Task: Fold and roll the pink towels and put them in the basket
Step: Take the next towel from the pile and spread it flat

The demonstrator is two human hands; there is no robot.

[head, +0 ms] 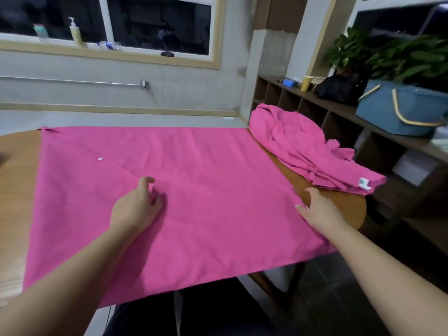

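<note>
A large pink towel (206, 190) lies spread flat over the wooden table (17, 180). My left hand (138, 204) rests on the towel near its middle with fingers curled down onto the cloth, apparently pinching a small fold. My right hand (317, 209) lies at the towel's right edge, fingers fairly straight, touching the edge and the table. A second pink towel (303, 149) with a white label sits crumpled in a heap at the table's far right corner. The blue basket (397, 110) with yellow handles stands on the shelf unit to the right.
A dark wooden shelf unit (339, 117) runs along the right wall, carrying a black bag (339, 89), a yellow cup (306, 83) and potted plants (392, 54). Bottles stand on the window sill (72, 48) behind the table. Tiled floor shows at lower right.
</note>
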